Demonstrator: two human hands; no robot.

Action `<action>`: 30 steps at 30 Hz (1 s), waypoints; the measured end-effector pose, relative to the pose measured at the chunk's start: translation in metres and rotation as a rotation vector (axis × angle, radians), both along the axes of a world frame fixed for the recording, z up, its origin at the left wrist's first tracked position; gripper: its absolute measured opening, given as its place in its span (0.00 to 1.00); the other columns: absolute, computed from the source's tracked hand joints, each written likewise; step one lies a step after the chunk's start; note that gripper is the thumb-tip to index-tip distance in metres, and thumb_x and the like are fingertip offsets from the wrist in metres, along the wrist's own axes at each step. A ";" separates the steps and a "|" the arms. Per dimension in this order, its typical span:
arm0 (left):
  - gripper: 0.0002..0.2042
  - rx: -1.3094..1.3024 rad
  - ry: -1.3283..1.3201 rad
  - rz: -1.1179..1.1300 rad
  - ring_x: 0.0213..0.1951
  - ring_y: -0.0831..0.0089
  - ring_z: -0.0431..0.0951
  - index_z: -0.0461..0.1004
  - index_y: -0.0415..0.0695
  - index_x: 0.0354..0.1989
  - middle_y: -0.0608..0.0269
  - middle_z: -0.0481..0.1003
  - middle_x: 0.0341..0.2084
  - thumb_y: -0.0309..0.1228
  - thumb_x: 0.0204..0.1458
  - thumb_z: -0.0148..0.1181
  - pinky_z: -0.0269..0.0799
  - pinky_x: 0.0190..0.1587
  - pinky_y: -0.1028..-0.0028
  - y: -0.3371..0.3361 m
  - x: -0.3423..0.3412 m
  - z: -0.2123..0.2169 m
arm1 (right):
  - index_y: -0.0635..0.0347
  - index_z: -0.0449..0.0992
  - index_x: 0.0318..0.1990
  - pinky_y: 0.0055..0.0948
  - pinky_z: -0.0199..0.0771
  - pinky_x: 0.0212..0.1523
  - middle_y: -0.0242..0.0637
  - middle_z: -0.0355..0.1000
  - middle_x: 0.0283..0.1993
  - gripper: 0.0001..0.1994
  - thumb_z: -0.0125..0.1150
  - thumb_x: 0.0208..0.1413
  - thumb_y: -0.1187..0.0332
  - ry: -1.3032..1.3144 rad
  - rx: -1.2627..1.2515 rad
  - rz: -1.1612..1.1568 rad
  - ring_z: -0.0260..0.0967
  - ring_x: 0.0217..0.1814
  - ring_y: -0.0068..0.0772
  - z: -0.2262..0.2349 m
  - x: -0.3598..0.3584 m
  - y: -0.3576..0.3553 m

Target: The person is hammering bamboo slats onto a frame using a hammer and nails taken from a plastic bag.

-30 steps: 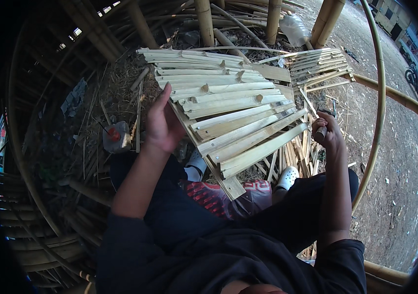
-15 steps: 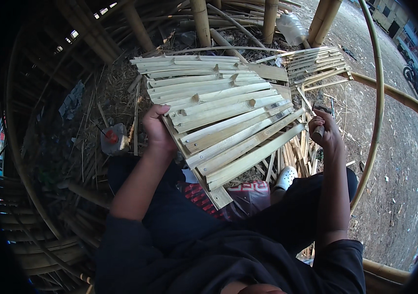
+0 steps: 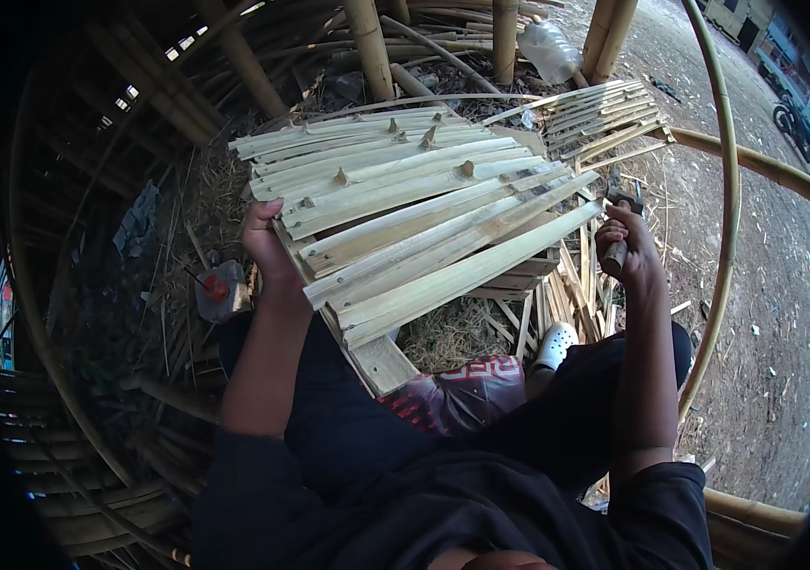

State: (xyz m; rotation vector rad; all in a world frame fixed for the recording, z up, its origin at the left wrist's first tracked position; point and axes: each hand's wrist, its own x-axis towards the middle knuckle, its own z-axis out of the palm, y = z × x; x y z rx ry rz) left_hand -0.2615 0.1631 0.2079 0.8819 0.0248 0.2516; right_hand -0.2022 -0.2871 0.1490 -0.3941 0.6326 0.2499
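Observation:
My left hand (image 3: 270, 243) grips the left edge of a slatted bamboo panel (image 3: 414, 242), thumb on top and the other fingers hidden beneath. Split bamboo strips lie side by side across the panel, with nail heads along their left ends and knobby nodes on several of them. The panel is tilted in front of me, over my legs. In my right hand (image 3: 630, 245) is a hammer (image 3: 618, 255), its wooden handle wrapped by the fingers and its dark head showing above them. That hand is beside the panel's right end.
A second slatted panel (image 3: 604, 119) lies at the far right. Loose bamboo strips (image 3: 571, 304) are scattered on the ground near a white clog (image 3: 554, 344). A clear plastic jug (image 3: 552, 52) lies among bamboo posts (image 3: 370, 47). A container with something red (image 3: 218, 288) stands at left. A curved bamboo pole (image 3: 726, 190) rises at right.
My left hand has moved left and the panel has shifted left and tilted, its near face lifting more into view. My right hand's hammer has turned so its head shows more.

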 end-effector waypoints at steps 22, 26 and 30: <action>0.37 0.100 0.034 -0.017 0.57 0.45 0.72 0.62 0.34 0.64 0.41 0.70 0.57 0.37 0.40 0.50 0.68 0.63 0.52 -0.018 0.070 -0.039 | 0.51 0.59 0.27 0.12 0.57 0.08 0.19 0.54 0.16 0.14 0.56 0.63 0.71 0.021 -0.073 -0.049 0.51 0.12 0.10 0.021 -0.027 -0.009; 0.37 0.057 0.017 -0.088 0.57 0.45 0.72 0.62 0.32 0.64 0.40 0.70 0.57 0.34 0.39 0.50 0.67 0.64 0.52 -0.011 0.081 -0.048 | 0.52 0.59 0.29 0.12 0.56 0.08 0.19 0.53 0.16 0.13 0.56 0.63 0.70 0.016 -0.023 -0.017 0.51 0.12 0.10 0.028 -0.025 -0.010; 0.36 0.014 0.033 -0.134 0.58 0.45 0.72 0.62 0.31 0.64 0.40 0.70 0.57 0.32 0.41 0.49 0.66 0.65 0.52 0.004 0.096 -0.069 | 0.52 0.58 0.30 0.12 0.54 0.07 0.18 0.52 0.16 0.13 0.55 0.64 0.69 -0.004 -0.045 -0.024 0.50 0.12 0.09 0.034 -0.024 -0.002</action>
